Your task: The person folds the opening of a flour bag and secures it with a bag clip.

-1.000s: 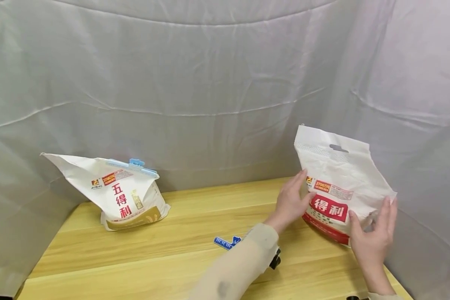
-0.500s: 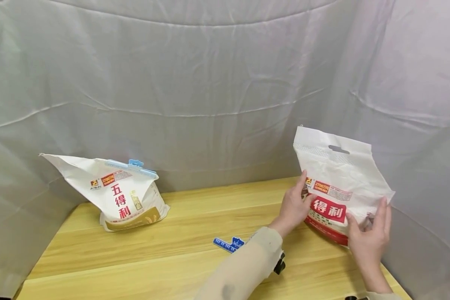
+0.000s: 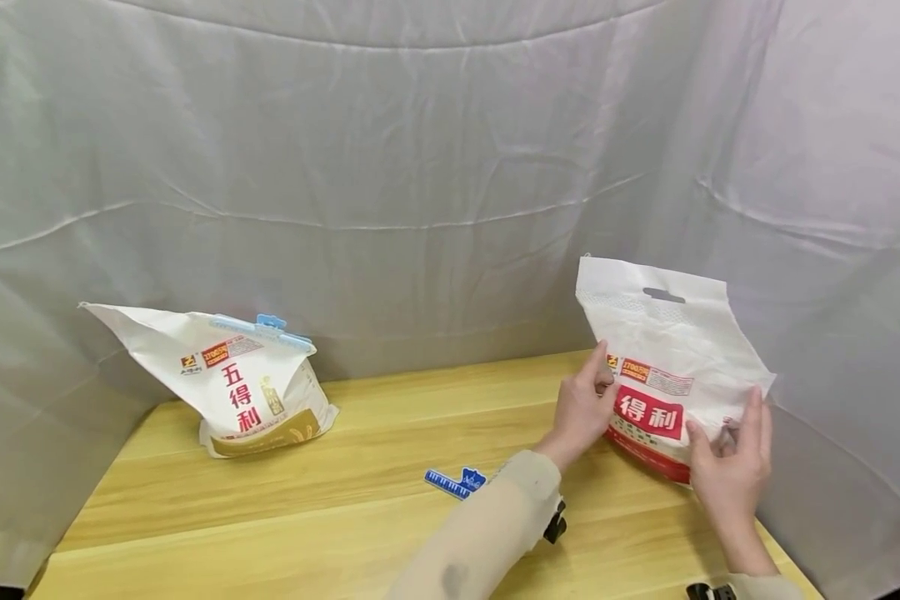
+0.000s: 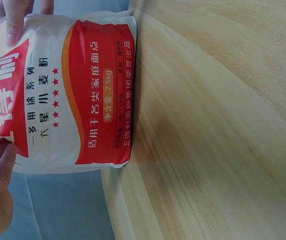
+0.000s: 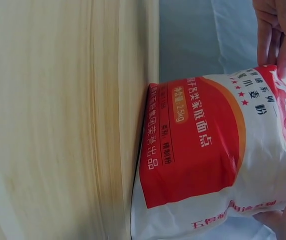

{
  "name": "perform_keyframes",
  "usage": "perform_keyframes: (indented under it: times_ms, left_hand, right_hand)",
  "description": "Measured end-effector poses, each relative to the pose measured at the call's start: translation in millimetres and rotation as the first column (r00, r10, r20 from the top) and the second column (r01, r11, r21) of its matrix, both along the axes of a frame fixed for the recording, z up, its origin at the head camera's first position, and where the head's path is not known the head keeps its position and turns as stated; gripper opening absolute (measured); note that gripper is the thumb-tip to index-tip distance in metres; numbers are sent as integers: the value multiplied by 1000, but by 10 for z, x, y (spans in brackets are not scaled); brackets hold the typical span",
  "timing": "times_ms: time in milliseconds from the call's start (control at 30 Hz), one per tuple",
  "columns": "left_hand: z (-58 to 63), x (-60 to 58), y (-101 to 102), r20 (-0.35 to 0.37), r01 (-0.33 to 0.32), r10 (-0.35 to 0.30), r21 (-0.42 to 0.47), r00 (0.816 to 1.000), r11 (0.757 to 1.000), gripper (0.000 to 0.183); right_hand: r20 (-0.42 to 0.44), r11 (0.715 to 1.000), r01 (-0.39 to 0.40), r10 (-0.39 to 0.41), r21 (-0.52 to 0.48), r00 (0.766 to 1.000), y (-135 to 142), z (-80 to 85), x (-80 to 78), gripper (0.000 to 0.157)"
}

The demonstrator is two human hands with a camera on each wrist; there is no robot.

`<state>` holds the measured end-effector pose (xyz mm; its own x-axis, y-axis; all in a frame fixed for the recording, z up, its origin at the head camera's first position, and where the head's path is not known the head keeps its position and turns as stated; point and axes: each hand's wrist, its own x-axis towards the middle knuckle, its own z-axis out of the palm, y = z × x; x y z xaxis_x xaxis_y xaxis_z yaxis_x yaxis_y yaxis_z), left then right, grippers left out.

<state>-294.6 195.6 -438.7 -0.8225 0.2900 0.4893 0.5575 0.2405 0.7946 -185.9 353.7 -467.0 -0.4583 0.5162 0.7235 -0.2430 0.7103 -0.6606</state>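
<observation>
Red flour bag: the red flour bag (image 3: 667,367) stands on the tabletop (image 3: 382,450) at the right of the head frame, its loose white top raised in front of the curtain (image 3: 420,167).
Left hand: the left hand (image 3: 585,408) pinches the bag's side near the red label, on the picture's left.
Right hand: the right hand (image 3: 731,475) grips the bag's opposite side, thumb on the front and fingers round the edge.
Weight: probably fairly heavy and low-set, since the filled part is at the bottom and the top hangs slack.
Feel: likely soft and yielding, with a packed lower body; the smooth wrapper may slip under a light touch.
Where to hold: low on both sides, around the full part, seems surest; the handle hole (image 3: 663,294) would suit a one-handed carry.
Gold flour bag: the gold flour bag (image 3: 228,379) is at left, a light-blue clip (image 3: 264,331) along its top.
Dark-blue clip: the dark-blue clip (image 3: 450,482) lies low, near the middle, partly behind the sleeve (image 3: 487,525).
</observation>
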Motion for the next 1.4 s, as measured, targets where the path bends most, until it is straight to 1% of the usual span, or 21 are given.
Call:
perform_keyframes:
  times_ms: [133,233,400,567,633,733,833,900,1000,1067,1233,1400]
  left_hand:
    - [-13,-16,-38,-5,11,-11,16,1000,1000,73]
    - [-30,-11,-83,-16,9,-8,48,1000,999,72]
    - [-68,5,-165,3,-11,10,115,1000,993,72]
    - [-106,0,-266,34,-53,48,173,998,983,73]
    - [-121,0,-302,33,-72,66,194,997,978,74]
    - [-138,-9,-366,25,-100,97,224,995,969,74]
    - [-158,-33,-443,20,-129,128,246,992,961,73]
    - [-173,-54,-505,18,-146,146,258,989,955,72]
    - [-192,-84,-597,9,-173,178,278,984,945,71]
    - [-207,-102,-660,3,-191,199,287,980,939,71]
    - [-246,-151,-802,-25,-230,250,308,968,923,70]
    - [-274,-178,-946,-78,-268,310,334,947,903,71]
  right_hand:
    - [21,1000,-18,18,-21,1000,-9,14,-20,101]
    - [45,998,-38,40,-42,998,-16,23,-43,101]
    - [60,994,-89,93,-60,994,-29,7,-108,103]
    - [53,987,-151,154,-59,987,-85,4,-217,103]
    - [48,982,-181,184,-59,982,-147,44,-224,102]
    - [35,971,-233,235,-58,971,-279,154,-211,99]
    - [2,951,-305,306,-55,952,-386,236,-228,95]
    - [31,951,-306,307,-43,951,-439,263,-266,94]
    - [81,952,-305,307,-28,948,-488,267,-359,95]
    - [118,951,-308,309,-33,944,-493,229,-453,96]
    - [135,920,-381,391,-93,910,-456,59,-723,102]
    - [145,889,-449,458,-95,877,-518,-6,-881,100]
